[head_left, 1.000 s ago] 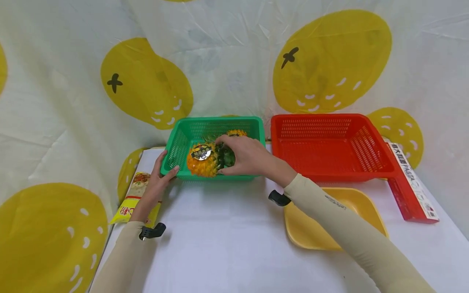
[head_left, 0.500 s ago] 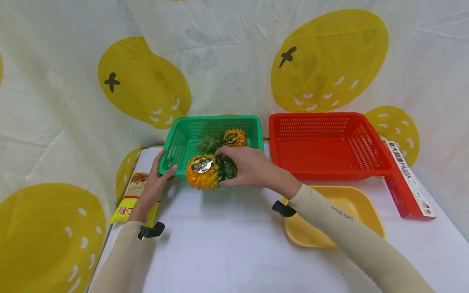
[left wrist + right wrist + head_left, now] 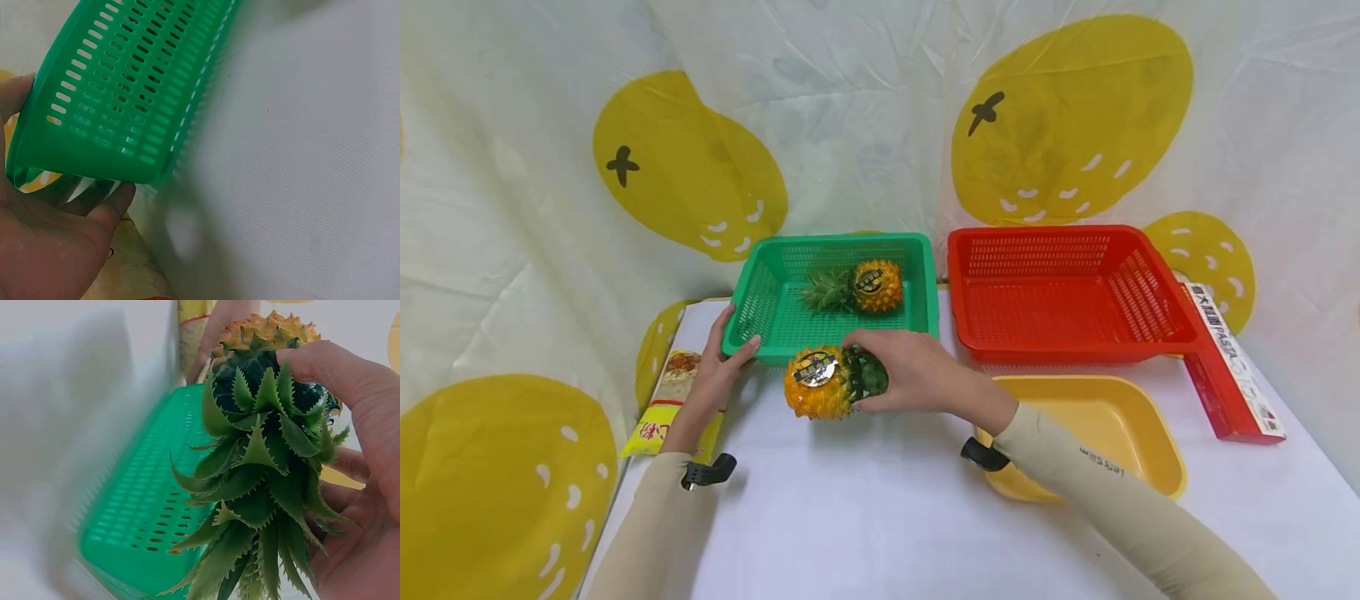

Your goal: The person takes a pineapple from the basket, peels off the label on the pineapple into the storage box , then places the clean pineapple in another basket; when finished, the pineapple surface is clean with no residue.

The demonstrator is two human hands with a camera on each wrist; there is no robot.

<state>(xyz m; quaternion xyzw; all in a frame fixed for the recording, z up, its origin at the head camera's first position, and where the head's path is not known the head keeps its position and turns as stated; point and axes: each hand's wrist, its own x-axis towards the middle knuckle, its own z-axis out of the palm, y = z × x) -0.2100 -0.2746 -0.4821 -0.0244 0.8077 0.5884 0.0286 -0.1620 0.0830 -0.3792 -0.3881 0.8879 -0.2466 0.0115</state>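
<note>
My right hand (image 3: 917, 373) holds a small orange pineapple (image 3: 814, 392) near the base of its green crown, in the air in front of the green basket (image 3: 751, 292). In the right wrist view, the spiky crown (image 3: 269, 456) fills the middle, with the thumb pressed near its base. A second pineapple (image 3: 877, 287) lies on its side inside the basket, crown to the left. My left hand (image 3: 718, 371) grips the basket's front left corner. The left wrist view shows that hand (image 3: 56, 244) with thumb and fingers around the corner of the basket (image 3: 125, 94).
A red basket (image 3: 1037, 317) stands right of the green one, partly over a red-and-white pasta box (image 3: 1232, 367). In front sits a yellow tray (image 3: 1097, 400), partly under my right forearm. A yellow food packet (image 3: 662, 417) lies by my left forearm on the white table (image 3: 850, 517).
My right hand has lifted the pineapple out of the green basket and brought it toward me, past the front rim. The second pineapple is now fully visible. My left hand stays at the corner.
</note>
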